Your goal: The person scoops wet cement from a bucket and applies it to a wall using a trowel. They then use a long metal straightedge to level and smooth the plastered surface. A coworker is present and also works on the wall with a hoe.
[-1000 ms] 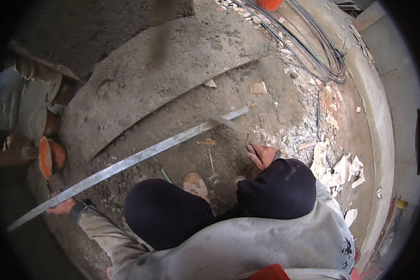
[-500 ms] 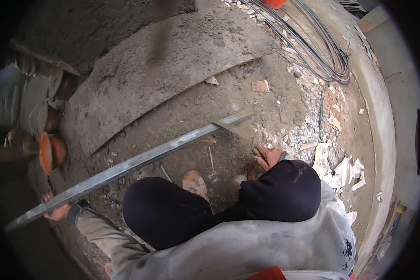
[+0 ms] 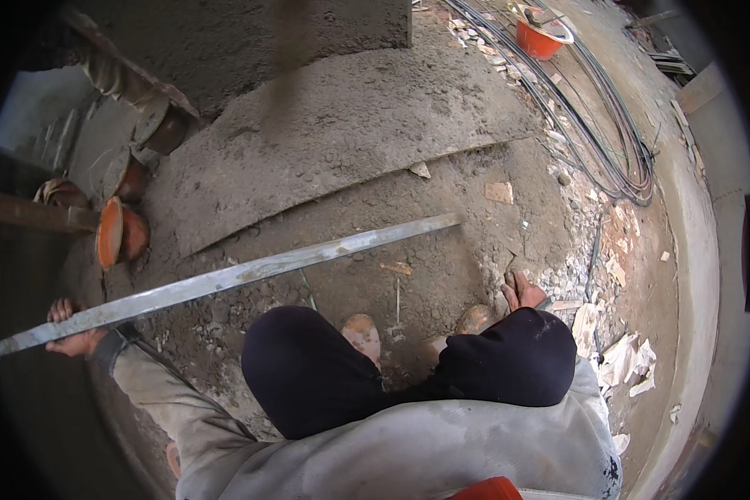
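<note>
My left hand (image 3: pixel 75 331) is closed around a long grey metal bar (image 3: pixel 250 272) near its left end. Fingers show above the bar and the palm side below it. The bar slants up to the right, its far end over the dirt ground. My right hand (image 3: pixel 523 292) is low beside my right knee, its fingers curled and pointing down. What it holds, if anything, I cannot make out; the ground just left of it looks smeared. Between my bent knees, my muddy shoes (image 3: pixel 362 333) show on the ground.
A flat, mortar-strewn board (image 3: pixel 342 125) lies beyond the bar. Orange bowls (image 3: pixel 122 233) stand at the left. Coiled dark cables (image 3: pixel 617 150) and an orange bucket (image 3: pixel 540 40) are at the far right. Rubble and torn white paper (image 3: pixel 629 362) lie along the right.
The bar's left end has risen with my left hand, so it slants less. A flat blade seen earlier near the bar's right end no longer shows. My right hand appears farther right.
</note>
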`<move>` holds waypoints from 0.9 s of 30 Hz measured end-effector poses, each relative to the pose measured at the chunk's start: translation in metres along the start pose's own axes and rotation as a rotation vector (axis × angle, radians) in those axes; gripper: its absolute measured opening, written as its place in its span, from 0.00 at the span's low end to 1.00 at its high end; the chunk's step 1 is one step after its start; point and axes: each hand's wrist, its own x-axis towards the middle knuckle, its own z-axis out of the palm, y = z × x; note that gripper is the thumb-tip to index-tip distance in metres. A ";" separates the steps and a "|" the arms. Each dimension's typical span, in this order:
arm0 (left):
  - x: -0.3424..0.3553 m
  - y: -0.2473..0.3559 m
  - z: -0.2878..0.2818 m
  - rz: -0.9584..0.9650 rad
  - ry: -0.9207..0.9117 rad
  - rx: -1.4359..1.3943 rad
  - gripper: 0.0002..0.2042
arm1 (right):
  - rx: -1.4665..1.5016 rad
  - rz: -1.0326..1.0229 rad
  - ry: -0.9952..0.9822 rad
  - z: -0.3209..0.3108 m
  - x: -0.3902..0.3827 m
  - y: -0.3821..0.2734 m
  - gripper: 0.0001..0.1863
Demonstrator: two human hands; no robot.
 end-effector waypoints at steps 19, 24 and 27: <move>0.178 0.118 0.431 0.200 -0.243 0.545 0.06 | 0.244 -0.385 0.212 -0.041 0.061 -0.053 0.32; 0.195 0.125 0.532 0.205 -0.504 0.764 0.07 | 0.272 -0.400 0.208 -0.045 0.063 -0.043 0.34; 0.199 0.108 0.568 0.304 -0.423 0.958 0.19 | 0.274 -0.396 0.251 -0.041 0.067 -0.033 0.36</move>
